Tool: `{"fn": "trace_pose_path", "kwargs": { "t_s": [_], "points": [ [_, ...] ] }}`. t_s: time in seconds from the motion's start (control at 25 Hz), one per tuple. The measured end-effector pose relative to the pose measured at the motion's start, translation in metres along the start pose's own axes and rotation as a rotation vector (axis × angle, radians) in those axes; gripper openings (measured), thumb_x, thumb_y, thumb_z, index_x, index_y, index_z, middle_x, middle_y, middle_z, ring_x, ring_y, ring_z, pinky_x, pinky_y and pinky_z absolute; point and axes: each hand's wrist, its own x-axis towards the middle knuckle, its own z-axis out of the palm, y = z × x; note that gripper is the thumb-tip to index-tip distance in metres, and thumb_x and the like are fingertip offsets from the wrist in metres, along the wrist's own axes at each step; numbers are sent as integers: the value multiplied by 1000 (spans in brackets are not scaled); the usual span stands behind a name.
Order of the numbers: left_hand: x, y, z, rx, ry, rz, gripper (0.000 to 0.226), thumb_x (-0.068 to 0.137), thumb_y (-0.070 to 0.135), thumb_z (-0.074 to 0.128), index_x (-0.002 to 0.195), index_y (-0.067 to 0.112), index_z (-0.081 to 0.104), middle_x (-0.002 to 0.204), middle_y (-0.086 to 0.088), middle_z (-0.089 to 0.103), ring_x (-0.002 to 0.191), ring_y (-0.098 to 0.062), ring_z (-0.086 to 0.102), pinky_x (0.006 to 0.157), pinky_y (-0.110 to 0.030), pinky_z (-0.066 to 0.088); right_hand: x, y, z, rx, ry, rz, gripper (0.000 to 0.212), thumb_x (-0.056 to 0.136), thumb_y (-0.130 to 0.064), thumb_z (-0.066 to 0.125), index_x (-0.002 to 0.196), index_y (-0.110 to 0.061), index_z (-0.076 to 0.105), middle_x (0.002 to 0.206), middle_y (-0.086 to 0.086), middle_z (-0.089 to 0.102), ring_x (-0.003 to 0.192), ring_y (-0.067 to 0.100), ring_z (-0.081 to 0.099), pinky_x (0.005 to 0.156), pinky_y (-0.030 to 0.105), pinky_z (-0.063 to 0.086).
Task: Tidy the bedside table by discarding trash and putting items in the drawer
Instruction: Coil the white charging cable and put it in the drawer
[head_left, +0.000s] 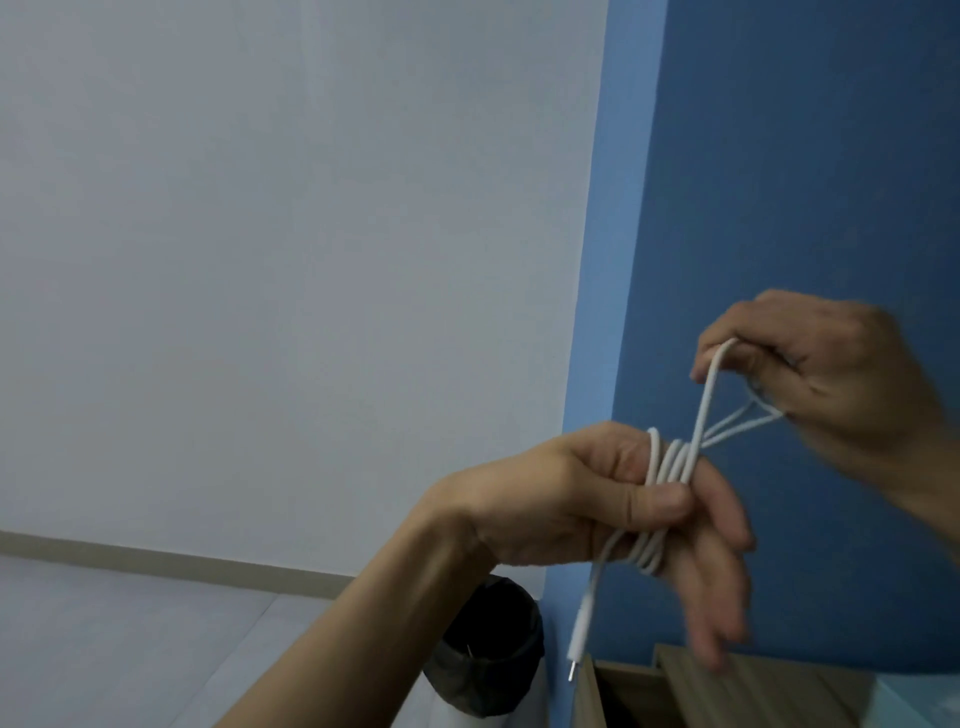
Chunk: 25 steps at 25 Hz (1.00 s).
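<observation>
A white charging cable (670, 467) is wound in several loops around the fingers of my left hand (587, 499), whose thumb presses the loops in place. One end with its plug (579, 636) hangs down below that hand. My right hand (831, 379), higher and to the right, pinches a loop of the same cable and holds it taut toward the left hand. Both hands are raised in front of the blue wall (805, 182). Only the wooden top edge of the bedside table (753, 686) shows at the bottom right.
A black trash bin (488, 654) lined with a dark bag stands on the floor left of the table, under my left forearm. A white wall (285, 234) fills the left side, with pale floor below.
</observation>
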Motion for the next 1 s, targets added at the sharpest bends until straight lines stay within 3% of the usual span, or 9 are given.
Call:
{"fn": "trace_pose_path", "kwargs": {
  "t_s": [0.16, 0.2, 0.28, 0.36, 0.4, 0.48, 0.56, 0.68, 1.0],
  "points": [
    [2, 1, 4, -105, 25, 66, 20, 82, 11, 49, 91, 10, 66, 93, -16, 66, 88, -24, 67, 88, -38, 52, 5, -23, 7, 391, -137, 128, 42, 90, -53, 37, 70, -26, 62, 71, 1, 68, 65, 26, 62, 61, 38, 47],
    [2, 1, 5, -124, 38, 99, 22, 81, 9, 48, 93, 10, 67, 94, -15, 67, 90, -23, 67, 89, -38, 52, -12, 42, 35, 389, -69, 202, 35, 91, -43, 43, 70, -24, 62, 70, 0, 68, 61, 24, 61, 57, 35, 48],
    [3, 0, 5, -148, 54, 186, 30, 82, 6, 46, 106, 9, 64, 98, -11, 70, 92, -21, 69, 91, -37, 52, -48, 184, 131, 147, -39, 362, 29, 93, -37, 47, 79, -20, 65, 87, 0, 69, 54, 17, 58, 51, 29, 49],
    [5, 3, 4, -124, 71, 274, 40, 85, 5, 42, 122, 8, 55, 112, -9, 69, 101, -21, 67, 95, -34, 50, -39, 207, 225, 113, -210, 574, 52, 95, -49, 25, 105, -18, 64, 127, 12, 54, 56, 24, 61, 52, 36, 56],
    [7, 5, 4, -93, 89, 304, 44, 87, 3, 38, 130, 5, 48, 124, -13, 63, 109, -25, 64, 97, -33, 48, -30, 175, 224, -45, -196, 685, 50, 98, -34, 19, 118, -7, 57, 133, 19, 48, 73, 28, 66, 58, 40, 58],
    [6, 9, 0, 1, 138, 339, 52, 90, -8, 25, 142, -4, 26, 142, -23, 36, 127, -41, 44, 101, -31, 44, -24, 59, 145, -110, -330, 676, 26, 94, -9, 38, 113, -7, 55, 120, 9, 61, 110, 28, 59, 74, 14, 54],
    [1, 15, -5, 95, 225, 366, 56, 90, -15, 20, 145, -6, 15, 144, -23, 25, 132, -40, 33, 104, -29, 42, -45, -52, 42, 133, -284, 399, 26, 90, -13, 51, 83, -38, 48, 86, -17, 63, 97, 12, 63, 69, 7, 45],
    [-6, 17, -12, 115, 352, 390, 56, 89, -15, 24, 144, -4, 20, 145, -19, 32, 131, -24, 38, 107, -32, 39, -50, -32, 55, 175, -518, 352, 24, 91, -25, 50, 79, -41, 36, 80, -12, 65, 76, 1, 61, 64, 11, 45],
    [-14, 2, -33, 98, 656, 330, 49, 93, -14, 28, 139, 0, 34, 144, -19, 44, 132, -27, 45, 105, -31, 41, -48, -61, 42, 72, -628, 265, 19, 93, -40, 41, 75, -37, 36, 62, -26, 58, 62, -4, 44, 56, 6, 33]
  ]
}}
